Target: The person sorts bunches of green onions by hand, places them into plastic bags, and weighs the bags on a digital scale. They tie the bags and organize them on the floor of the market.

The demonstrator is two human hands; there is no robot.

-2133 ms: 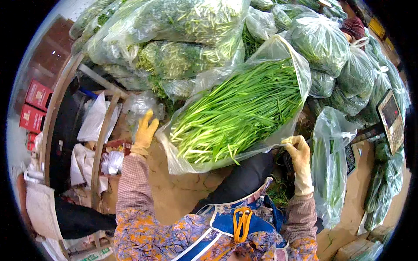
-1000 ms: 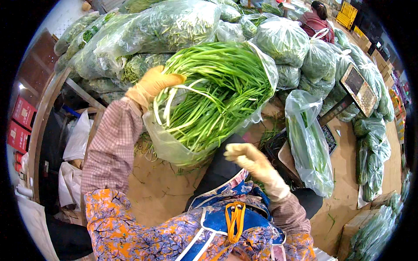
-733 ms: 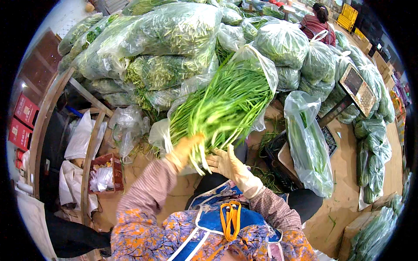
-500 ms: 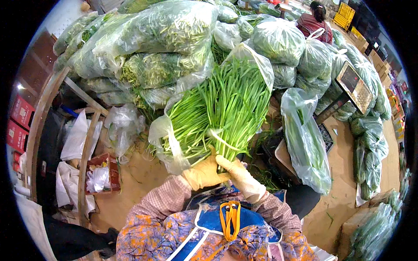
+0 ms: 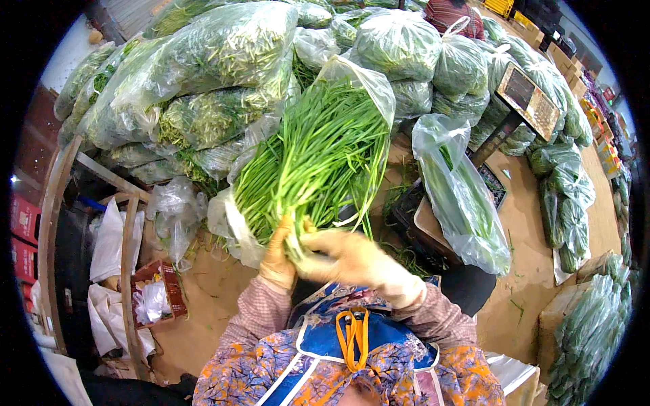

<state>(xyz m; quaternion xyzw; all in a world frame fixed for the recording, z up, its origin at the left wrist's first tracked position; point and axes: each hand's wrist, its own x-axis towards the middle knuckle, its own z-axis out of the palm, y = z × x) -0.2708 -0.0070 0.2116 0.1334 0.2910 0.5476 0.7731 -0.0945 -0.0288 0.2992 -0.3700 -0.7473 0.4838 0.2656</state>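
Bunch: the green bunch (image 5: pixel 288 199) is at the middle of my view, stalk ends toward me at six o'clock, leaf tips fanning toward twelve.
Left hand: my left hand (image 5: pixel 276 257) is clamped around the pale stalk ends.
Right hand: my right hand (image 5: pixel 359 264) crosses in from four o'clock, right beside the left; it is blurred, so I can't tell whether its fingers pinch the stalks or only lie against them.
Pile: more greens, the pile (image 5: pixel 355 166), lie beneath and around the bunch in an open clear bag (image 5: pixel 379 95), its mouth slack.
Feel: I judge the bunch light, its leaves soft and floppy, likely slippery if damp and easily creased or snapped.
Hold: the stalk ends look firmest, so I'd grip there, snugly but without crushing, and leave the tips free.
Two o'clock: the scale (image 5: pixel 528 101), with a long packet (image 5: pixel 460 196) of greens nearer me.
Eleven o'clock: stacked sacks (image 5: pixel 210 61) of greens.
One o'clock: tied round bags, one pale and bulging, the round bag (image 5: pixel 399 44).
Nine o'clock: crumpled plastic (image 5: pixel 172 210) just above that line, a red crate (image 5: pixel 179 298) just below.
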